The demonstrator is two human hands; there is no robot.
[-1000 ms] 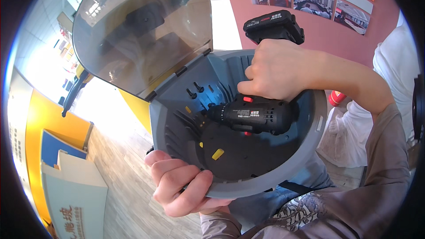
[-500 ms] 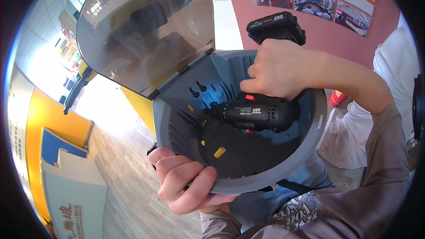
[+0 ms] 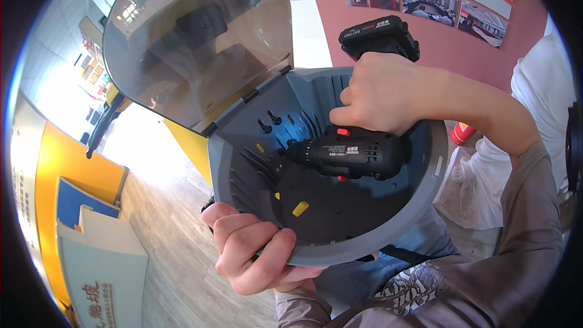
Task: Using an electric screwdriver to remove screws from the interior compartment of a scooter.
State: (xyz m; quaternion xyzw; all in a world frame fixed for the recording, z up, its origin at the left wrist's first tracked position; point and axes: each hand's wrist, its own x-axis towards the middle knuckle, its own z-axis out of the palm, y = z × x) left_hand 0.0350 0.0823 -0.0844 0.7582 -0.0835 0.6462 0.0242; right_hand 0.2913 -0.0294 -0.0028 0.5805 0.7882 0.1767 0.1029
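Note:
My right hand (image 3: 385,94) is wrapped around the grip of a black cordless drill (image 3: 358,153) with red buttons. Its battery (image 3: 379,37) sticks out above my fist. The drill lies sideways inside a grey plastic tub (image 3: 388,240), its chuck pointing at the left inner wall, where a bluish light falls. The tip is too small to make out. Two black pegs (image 3: 270,123) jut from that wall. A hinged, smoky see-through lid (image 3: 200,42) stands raised on the tub. My left hand (image 3: 258,249) is closed around the tub's front left edge, its fingers curled.
Yellow pieces (image 3: 300,208) show on the tub's dark bottom. A black-and-yellow bar (image 3: 106,123) juts out at the left. A counter (image 3: 103,261) stands lower left on the wood floor. At the right are a red cylinder (image 3: 463,134) and white plastic sheeting (image 3: 477,194).
The tub and its lid have shifted very slightly left in the picture. Both hands keep the same hold, and the drill stays pointed at the same wall.

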